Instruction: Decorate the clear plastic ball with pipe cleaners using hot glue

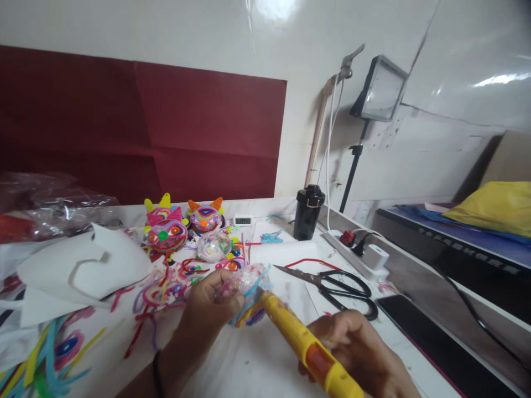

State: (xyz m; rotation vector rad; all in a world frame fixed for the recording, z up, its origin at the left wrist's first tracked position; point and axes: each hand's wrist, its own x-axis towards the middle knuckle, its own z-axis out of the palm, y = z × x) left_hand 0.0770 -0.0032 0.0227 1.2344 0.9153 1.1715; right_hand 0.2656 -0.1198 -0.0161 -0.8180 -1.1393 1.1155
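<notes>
My left hand (213,309) grips a clear plastic ball (248,281) between thumb and fingers. Light blue, yellow and purple strips (249,312) cover the lower side of the ball. From the right, my right hand (352,345) is closed around a yellow glue gun (296,334) with an orange part in its side. Its narrow tip meets or nearly meets the strips; whether they touch I cannot tell. Black-handled scissors (332,284) lie behind the glue gun, blades pointing left. Another clear ball (213,246) rests beyond my left hand.
Decorated balls with coloured faces (166,235) stand at the back left, near loose coloured strips (53,359) and white paper (83,265). A black cup (308,213), a power strip (357,257), a phone (440,342) and a small digital clock (243,220) are also on the table.
</notes>
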